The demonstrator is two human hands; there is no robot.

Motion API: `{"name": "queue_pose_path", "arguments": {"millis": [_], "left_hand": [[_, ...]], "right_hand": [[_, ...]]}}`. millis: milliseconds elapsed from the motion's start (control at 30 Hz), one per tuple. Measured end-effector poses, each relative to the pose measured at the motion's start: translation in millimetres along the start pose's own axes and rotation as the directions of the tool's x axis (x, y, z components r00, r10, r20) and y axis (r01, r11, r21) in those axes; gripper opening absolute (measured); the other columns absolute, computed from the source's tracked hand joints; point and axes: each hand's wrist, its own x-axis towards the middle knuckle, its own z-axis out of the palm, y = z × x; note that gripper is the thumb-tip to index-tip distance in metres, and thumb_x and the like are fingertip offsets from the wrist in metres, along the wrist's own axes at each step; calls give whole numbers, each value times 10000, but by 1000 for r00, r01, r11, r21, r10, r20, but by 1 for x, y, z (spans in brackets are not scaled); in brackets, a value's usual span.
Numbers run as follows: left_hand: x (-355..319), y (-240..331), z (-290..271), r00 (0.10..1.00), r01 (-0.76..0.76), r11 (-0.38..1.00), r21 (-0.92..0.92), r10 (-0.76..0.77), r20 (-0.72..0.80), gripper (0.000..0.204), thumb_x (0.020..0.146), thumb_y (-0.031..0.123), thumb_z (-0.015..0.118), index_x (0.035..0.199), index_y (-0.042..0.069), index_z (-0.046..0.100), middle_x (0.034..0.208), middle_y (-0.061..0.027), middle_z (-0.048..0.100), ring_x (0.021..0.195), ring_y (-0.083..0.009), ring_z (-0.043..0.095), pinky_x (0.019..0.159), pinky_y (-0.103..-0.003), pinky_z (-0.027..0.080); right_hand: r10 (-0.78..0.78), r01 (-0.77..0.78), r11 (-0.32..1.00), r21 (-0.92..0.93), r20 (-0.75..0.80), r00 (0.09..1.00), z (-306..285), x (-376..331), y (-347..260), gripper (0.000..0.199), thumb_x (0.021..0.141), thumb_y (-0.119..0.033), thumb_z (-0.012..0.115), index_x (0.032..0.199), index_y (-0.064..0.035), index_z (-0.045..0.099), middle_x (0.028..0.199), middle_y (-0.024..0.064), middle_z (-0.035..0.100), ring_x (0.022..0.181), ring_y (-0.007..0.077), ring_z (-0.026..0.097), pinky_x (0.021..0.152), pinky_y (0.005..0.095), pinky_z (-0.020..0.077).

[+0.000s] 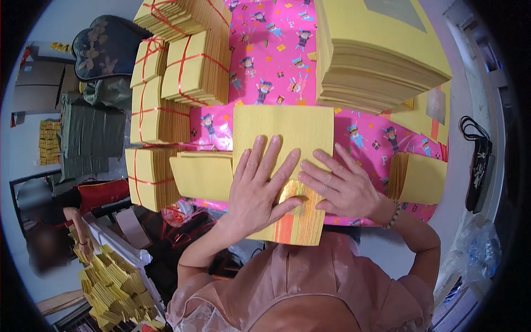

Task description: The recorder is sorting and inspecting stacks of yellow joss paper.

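A sheet of yellow joss paper (282,124) lies in front of me, with a shiny gold foil patch and a red stripe on its nearer part. Whether it is one sheet or several layers I cannot tell. My left hand (255,191) rests on its left side, fingers stretched out and spread. On its right side lies my right hand (347,183), also flat with the fingers apart, a bead bracelet on that wrist. Nothing is gripped by either hand. To the left, touching or close to the sheet, is a folded yellow paper stack (203,177).
Bundles of yellow paper tied with red string (193,66) line the left side of the pink patterned tablecloth (271,55). A tall yellow paper stack (381,61) stands far right, a smaller stack (417,177) nearer. At lower left a person's hand (84,252) touches more folded paper (119,288).
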Motion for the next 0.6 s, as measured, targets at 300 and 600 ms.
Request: {"name": "queue_pose_path", "arguments": {"millis": [300,600], "left_hand": [[-4,-14,-17,999,-22,999,27,21,28,691,943,524,512,1512,165,359,1584,-190,231,1469,-420,166,1171,-524,190],[-16,-26,-7,998,-38,998,47,40,-40,656,963,478,490,1519,166,337,1586,-199,211,1466,-425,160,1177,-515,199]], "right_hand": [[47,-48,998,-40,-29,998,-2,-6,-2,564,867,-343,621,1373,-109,537,1466,48,479,1406,274,376,1170,575,206],[11,-18,994,-112,-68,998,-4,13,-16,479,878,-264,633,1327,-109,566,1410,69,518,1344,278,431,1112,503,319]]}}
